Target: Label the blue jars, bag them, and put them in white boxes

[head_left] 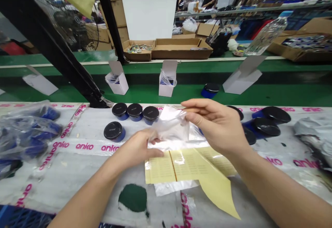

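Note:
A thin clear plastic bag (173, 126) is stretched between my two hands, above the work table. My right hand (216, 122) pinches its upper right corner between thumb and fingers. At the bag's left side, my left hand (141, 146) has its fingers curled on the plastic, with the thumb over the yellow printed sheets (185, 165) beneath. One yellow sheet hangs down at the right with a curled corner. Just beyond my left hand, several blue round containers with black lids, among them a blue container (114, 131), stand on the table.
More blue containers (261, 127) lie right of my right hand. Bagged containers (31, 127) lie at the left. Across the green conveyor (142, 93) stand open white boxes (167, 83). A black post (59, 51) slants down at the left; a water bottle (269, 32) stands behind.

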Tool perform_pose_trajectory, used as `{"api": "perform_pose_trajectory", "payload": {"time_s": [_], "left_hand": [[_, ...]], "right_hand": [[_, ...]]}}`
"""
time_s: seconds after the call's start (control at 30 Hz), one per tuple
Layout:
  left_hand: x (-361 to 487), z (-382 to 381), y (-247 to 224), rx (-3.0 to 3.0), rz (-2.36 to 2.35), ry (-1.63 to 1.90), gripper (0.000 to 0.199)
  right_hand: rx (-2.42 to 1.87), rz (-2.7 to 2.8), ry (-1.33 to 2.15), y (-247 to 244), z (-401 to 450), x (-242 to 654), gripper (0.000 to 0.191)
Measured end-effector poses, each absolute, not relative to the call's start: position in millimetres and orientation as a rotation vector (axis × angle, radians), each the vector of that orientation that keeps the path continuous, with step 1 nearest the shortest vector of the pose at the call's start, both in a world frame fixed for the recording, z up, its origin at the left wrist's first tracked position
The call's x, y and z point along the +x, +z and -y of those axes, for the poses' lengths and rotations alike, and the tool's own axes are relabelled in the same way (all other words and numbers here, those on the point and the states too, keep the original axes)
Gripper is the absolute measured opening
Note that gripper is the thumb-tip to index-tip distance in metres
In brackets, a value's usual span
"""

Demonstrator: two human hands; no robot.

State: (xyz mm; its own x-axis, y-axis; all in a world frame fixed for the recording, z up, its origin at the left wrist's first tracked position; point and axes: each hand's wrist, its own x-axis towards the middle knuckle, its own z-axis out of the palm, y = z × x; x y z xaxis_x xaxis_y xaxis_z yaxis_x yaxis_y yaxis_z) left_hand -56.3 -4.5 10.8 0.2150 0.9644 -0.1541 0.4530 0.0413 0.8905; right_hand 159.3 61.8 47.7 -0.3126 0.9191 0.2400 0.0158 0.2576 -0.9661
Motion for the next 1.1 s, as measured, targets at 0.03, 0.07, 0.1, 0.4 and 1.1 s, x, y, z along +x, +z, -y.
{"api": "perform_pose_trajectory", "payload": {"time_s": [0.03,0.07,0.1,0.4,1.1], "left_hand": [[-56.8,4.4,13.0,1.505,-1.372,0.773,0.025],[-57.6,4.9,16.2,1.456,-1.341,0.874,0.027],[-58.8,6.1,20.0,1.423,-1.276,0.972,0.026],[-71.5,10.7,34.4,1.297,-0.920,0.622,0.026],[-30.6,2.6,11.0,0.740,-1.080,1.515,0.022]], "right_hand": [[-0.866,1.534,1.426,47.3,-66.0,158.7,0.023],[-0.846,1.472,1.631,45.9,-70.0,157.4,0.029],[-0.838,1.404,1.799,43.8,-73.5,155.7,0.034],[-0.968,1.410,1.889,33.4,-69.2,144.2,0.022],[-0.887,1.141,1.920,15.7,-65.5,137.4,0.030]]}}
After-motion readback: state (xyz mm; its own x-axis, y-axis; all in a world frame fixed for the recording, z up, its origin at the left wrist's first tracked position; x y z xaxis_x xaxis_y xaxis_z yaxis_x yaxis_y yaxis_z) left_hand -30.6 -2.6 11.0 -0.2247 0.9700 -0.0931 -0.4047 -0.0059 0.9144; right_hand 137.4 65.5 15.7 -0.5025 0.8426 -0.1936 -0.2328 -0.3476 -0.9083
